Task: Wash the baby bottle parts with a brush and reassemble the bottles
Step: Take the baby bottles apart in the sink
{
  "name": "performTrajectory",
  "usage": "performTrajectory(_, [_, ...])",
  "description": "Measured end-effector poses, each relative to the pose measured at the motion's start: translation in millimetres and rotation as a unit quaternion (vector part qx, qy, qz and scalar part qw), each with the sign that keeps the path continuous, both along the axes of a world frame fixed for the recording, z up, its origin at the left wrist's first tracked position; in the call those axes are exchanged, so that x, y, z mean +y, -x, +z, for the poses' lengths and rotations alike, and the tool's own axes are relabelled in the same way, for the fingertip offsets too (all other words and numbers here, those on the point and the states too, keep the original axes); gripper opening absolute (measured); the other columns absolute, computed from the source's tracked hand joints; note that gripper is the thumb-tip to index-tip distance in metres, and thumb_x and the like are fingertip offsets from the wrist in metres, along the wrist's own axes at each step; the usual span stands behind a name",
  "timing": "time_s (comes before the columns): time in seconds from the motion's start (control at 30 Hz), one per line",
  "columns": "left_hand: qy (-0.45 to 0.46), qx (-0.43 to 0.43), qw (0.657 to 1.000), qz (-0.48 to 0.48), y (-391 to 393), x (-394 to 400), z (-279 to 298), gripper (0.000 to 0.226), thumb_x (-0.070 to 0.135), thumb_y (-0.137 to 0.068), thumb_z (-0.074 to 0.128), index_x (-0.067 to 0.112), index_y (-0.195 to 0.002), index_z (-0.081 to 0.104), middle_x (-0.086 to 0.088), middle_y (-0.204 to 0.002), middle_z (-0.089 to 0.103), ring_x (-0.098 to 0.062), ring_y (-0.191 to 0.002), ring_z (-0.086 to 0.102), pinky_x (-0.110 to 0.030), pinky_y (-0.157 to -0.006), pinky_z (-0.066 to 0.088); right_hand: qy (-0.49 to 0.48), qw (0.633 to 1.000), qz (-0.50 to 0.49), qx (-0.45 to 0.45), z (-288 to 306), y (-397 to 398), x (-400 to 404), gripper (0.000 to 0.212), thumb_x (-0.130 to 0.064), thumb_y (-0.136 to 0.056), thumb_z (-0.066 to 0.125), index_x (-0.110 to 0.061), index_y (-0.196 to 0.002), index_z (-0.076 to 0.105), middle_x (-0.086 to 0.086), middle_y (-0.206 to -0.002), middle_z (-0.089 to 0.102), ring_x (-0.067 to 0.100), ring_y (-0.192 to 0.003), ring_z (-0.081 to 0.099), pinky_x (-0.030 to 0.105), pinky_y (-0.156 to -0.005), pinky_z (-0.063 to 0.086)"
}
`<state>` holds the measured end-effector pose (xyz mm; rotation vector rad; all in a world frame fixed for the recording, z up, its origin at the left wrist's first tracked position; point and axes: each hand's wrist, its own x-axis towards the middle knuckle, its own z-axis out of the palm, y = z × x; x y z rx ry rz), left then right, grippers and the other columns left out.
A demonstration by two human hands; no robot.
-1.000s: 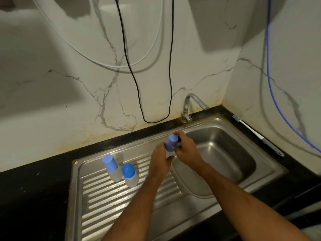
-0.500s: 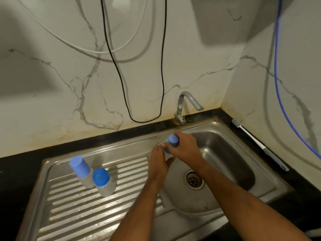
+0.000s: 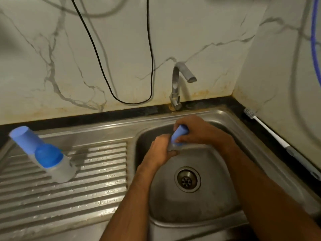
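Left of the basin (image 3: 225, 171), two capped bottles (image 3: 52, 159) stand on the drainboard. Over the basin, I see my left hand (image 3: 159, 150) wrapped round a bottle (image 3: 174, 146); my right hand (image 3: 199, 131) grips its blue cap (image 3: 178, 133), tilted up-right toward the tap (image 3: 178, 80). A brush (image 3: 271, 131) lies right.

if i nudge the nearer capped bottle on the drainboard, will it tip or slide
Probably tips easily: the nearer bottle stands upright, tall for its base, on the ribbed drainboard, so its footing looks uneven. It may also slide, since the ribs glisten as if wet. It looks empty and likely light, and could knock the other bottle close behind it.
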<state>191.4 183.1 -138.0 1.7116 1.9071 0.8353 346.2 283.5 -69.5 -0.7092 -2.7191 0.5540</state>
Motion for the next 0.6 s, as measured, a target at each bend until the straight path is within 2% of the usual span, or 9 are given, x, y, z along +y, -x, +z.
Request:
performTrajectory(0.1, [0.0,-0.005,1.0,0.008,-8,1,-10,0.046,0.04,-0.079,0.077,0.022,-0.12,0.067,0.002,-0.108,0.07,-0.014,-0.096,0.067,-0.033,-0.087,0.055,0.016,0.991,0.117,0.07,2,-18,14,0.027,-0.004,-0.073,0.085,-0.009,-0.097,0.074,-0.001,-0.098,0.073,0.01,-0.093,0.069,0.03,-0.083,0.057])
performTrajectory(0.17, [0.002,0.016,1.0,0.02,-7,0,-17,0.042,0.033,-0.078,0.08,0.021,-0.116,0.068,0.002,-0.105,0.071,-0.016,-0.097,0.068,-0.034,-0.086,0.055,0.009,0.988,0.115,0.099,6,-26,24,0.03,-0.002,-0.072,0.085,-0.007,-0.1,0.075,-0.002,-0.101,0.074,0.01,-0.094,0.07,0.024,-0.086,0.056])
performTrajectory(0.2, [-0.007,0.02,0.999,0.033,-7,-1,-19,0.042,0.031,-0.076,0.082,0.019,-0.114,0.069,0.001,-0.106,0.071,-0.017,-0.098,0.068,-0.035,-0.086,0.055,0.012,0.99,0.08,0.114,5,-29,27,0.033,-0.005,-0.072,0.087,-0.009,-0.102,0.075,-0.004,-0.101,0.072,0.008,-0.094,0.068,0.022,-0.086,0.055])
performTrajectory(0.27, [-0.037,0.008,0.996,0.079,-8,-4,-15,0.046,0.027,-0.076,0.084,0.018,-0.118,0.068,0.001,-0.111,0.071,-0.015,-0.102,0.066,-0.035,-0.091,0.053,0.055,0.983,-0.037,0.171,-6,-34,34,0.037,-0.009,-0.069,0.091,-0.015,-0.1,0.072,-0.008,-0.097,0.069,0.007,-0.09,0.066,0.028,-0.081,0.055])
performTrajectory(0.33, [-0.063,-0.019,0.99,0.125,-10,-6,-9,0.053,0.023,-0.075,0.086,0.016,-0.124,0.066,0.0,-0.117,0.07,-0.015,-0.107,0.065,-0.035,-0.097,0.052,0.135,0.95,-0.15,0.239,-23,-35,38,0.039,-0.009,-0.065,0.094,-0.015,-0.092,0.067,-0.004,-0.09,0.066,0.011,-0.083,0.063,0.029,-0.071,0.054])
performTrajectory(0.4, [-0.081,-0.028,0.985,0.151,-9,-7,-8,0.057,0.022,-0.074,0.087,0.016,-0.126,0.066,-0.001,-0.12,0.07,-0.015,-0.11,0.065,-0.037,-0.1,0.052,0.192,0.916,-0.225,0.271,-38,-33,38,0.04,-0.009,-0.064,0.094,-0.015,-0.092,0.066,0.0,-0.085,0.064,0.013,-0.078,0.06,0.023,-0.065,0.05])
performTrajectory(0.47, [-0.088,-0.034,0.98,0.173,-8,-7,-9,0.056,0.023,-0.074,0.087,0.016,-0.126,0.066,-0.003,-0.12,0.07,-0.016,-0.11,0.065,-0.037,-0.1,0.052,0.226,0.905,-0.253,0.255,-47,-34,39,0.043,-0.006,-0.07,0.09,-0.013,-0.106,0.069,0.002,-0.086,0.063,0.009,-0.076,0.06,0.016,-0.063,0.05])
performTrajectory(0.53, [-0.09,-0.05,0.976,0.194,-4,-7,-11,0.055,0.024,-0.074,0.088,0.015,-0.125,0.066,-0.004,-0.12,0.071,-0.017,-0.11,0.065,-0.033,-0.098,0.051,0.222,0.923,-0.242,0.199,-54,-39,37,0.043,-0.003,-0.076,0.083,-0.011,-0.116,0.071,0.005,-0.09,0.066,0.006,-0.076,0.061,0.008,-0.058,0.047])
performTrajectory(0.6, [-0.088,-0.055,0.974,0.202,-3,-8,-14,0.055,0.024,-0.074,0.088,0.015,-0.124,0.066,-0.004,-0.119,0.071,-0.017,-0.108,0.065,-0.031,-0.096,0.05,0.164,0.947,-0.24,0.139,-63,-43,36,0.028,-0.005,-0.077,0.082,-0.006,-0.105,0.076,0.007,-0.088,0.07,0.01,-0.074,0.064,0.008,-0.053,0.046])
